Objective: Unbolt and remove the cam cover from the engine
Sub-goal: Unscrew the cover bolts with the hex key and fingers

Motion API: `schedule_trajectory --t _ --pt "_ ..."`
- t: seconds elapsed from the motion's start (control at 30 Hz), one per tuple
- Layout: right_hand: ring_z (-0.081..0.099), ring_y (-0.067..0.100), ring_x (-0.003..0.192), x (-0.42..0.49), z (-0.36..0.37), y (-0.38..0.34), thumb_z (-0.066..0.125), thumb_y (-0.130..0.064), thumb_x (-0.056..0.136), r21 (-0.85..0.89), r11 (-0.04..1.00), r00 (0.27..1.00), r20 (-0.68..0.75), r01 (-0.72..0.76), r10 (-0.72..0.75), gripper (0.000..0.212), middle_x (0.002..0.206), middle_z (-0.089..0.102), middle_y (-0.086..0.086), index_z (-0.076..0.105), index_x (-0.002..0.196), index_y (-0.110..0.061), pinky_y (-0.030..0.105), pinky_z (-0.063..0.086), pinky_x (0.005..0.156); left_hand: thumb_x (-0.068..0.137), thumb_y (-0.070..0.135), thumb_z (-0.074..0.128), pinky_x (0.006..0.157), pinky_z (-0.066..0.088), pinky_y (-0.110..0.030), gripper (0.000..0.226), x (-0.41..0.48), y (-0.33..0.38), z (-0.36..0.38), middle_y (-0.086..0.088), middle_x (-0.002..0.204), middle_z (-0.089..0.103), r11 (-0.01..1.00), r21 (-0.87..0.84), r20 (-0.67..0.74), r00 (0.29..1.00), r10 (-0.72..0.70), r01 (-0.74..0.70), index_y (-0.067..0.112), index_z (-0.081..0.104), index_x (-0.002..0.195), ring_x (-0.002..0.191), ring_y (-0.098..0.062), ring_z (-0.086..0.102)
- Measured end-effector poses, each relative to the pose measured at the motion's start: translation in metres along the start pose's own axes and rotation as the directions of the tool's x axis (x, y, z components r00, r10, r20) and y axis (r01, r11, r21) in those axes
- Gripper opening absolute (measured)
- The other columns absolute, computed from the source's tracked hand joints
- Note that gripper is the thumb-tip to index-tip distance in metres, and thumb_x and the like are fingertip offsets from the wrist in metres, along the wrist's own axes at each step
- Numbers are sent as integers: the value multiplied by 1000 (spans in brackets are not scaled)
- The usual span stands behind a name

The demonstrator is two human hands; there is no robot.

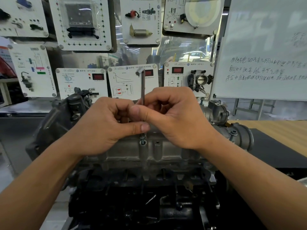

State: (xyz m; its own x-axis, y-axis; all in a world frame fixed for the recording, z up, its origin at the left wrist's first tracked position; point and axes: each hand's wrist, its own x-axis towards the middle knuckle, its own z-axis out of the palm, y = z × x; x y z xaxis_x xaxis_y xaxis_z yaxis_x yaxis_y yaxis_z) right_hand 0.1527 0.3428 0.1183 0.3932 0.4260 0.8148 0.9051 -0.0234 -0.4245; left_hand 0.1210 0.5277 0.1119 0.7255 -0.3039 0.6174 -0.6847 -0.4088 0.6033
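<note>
- Cam cover (149,151): one, a grey cast-metal piece lying across the top of the dark engine (132,205), in the middle of the view, just below both hands.
- Bolt (142,138): one in sight on the cover, standing partly raised out of its hole near the cover's far edge. One empty hole (157,142) sits just to its right.
- Hex key (143,87): one, L-shaped. Its long shank stands upright directly above the bolt, and the short arm at the top points left. The lower end is hidden behind the thumbs, so I cannot tell whether it sits in the bolt head.
- Left grip (106,127): grasping the shank low down, fingers curled in and the thumb stretched rightward across it. The forearm enters from the lower left.
- Right grip (176,118): also grasping the shank, pinching it between the curled fingers and a thumb that points left, just above the left thumb. The forearm enters from the lower right.
- Counter (274,128): one, wood-topped, to the right of the engine, carrying one black mat (274,151).
- Training panels (81,82): eight white boards on the wall behind, in two rows of four.
- Whiteboard (265,47): one, at upper right, with handwriting on it.
</note>
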Motion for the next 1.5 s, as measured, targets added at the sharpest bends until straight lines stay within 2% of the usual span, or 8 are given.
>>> schedule_trajectory --t 0.23,0.43,0.6,0.77,0.93,1.13,1.27,1.5 --pt "55 14 56 1 -1 -1 66 -10 94 -54 998 998 65 11 -7 22 63 62 5 67 72 -7 29 44 52 82 32 80 83 58 -24 22 -1 -1 -2 2 95 78 1000 -6 70 998 0 0 22 78 102 89 -13 74" --pt "65 27 76 0 -1 -3 57 -5 99 -116 991 991 128 61 -46 19 81 69 14 71 100 6 44 51 68 86 25 71 58 48 -15 17 -2 0 -6 6 82 77 999 -37 123 992 -10 14 25 80 101 59 2 57" --pt "65 34 80 2 -1 -1 52 -5 101 -114 992 989 143 46 -29 22 83 69 20 69 101 8 48 50 70 82 19 68 81 54 -14 26 -2 -2 -4 2 96 79 998 -66 94 996 8 -2 7 76 104 91 -9 74" --pt "69 31 69 -1 -1 -2 57 -5 99 15 1000 998 56 2 -3 17 78 70 19 70 103 6 50 55 60 82 15 69 57 46 -5 21 -2 -2 -3 6 79 78 997 -80 48 999 25 -21 8 76 100 57 6 62" --pt "68 32 64 0 -1 0 57 -5 99 33 999 998 67 -15 13 17 75 69 19 69 99 7 50 55 57 81 12 70 60 46 -3 19 -2 -3 -1 4 81 78 998 -51 51 998 35 -32 4 76 98 59 8 63" --pt "59 27 52 0 1 0 68 -8 92 36 999 999 -31 10 -8 12 62 64 20 71 90 4 33 50 49 79 23 75 88 59 -34 24 -3 -6 -2 -3 93 79 999 -3 3 999 33 -33 14 77 100 92 -22 75" --pt "48 20 50 0 1 0 76 -9 85 63 998 996 -90 -20 26 10 59 60 18 73 83 0 24 41 48 75 35 85 81 53 -67 41 -3 -4 3 -18 90 74 999 10 -56 997 43 -43 3 74 99 85 -48 67" --pt "62 11 59 1 -2 1 69 -7 91 36 999 999 -19 -25 26 9 70 70 6 73 87 0 22 49 56 75 43 77 76 54 -62 37 -1 -4 0 -11 85 72 999 3 -7 999 44 -44 15 71 97 79 -45 64"
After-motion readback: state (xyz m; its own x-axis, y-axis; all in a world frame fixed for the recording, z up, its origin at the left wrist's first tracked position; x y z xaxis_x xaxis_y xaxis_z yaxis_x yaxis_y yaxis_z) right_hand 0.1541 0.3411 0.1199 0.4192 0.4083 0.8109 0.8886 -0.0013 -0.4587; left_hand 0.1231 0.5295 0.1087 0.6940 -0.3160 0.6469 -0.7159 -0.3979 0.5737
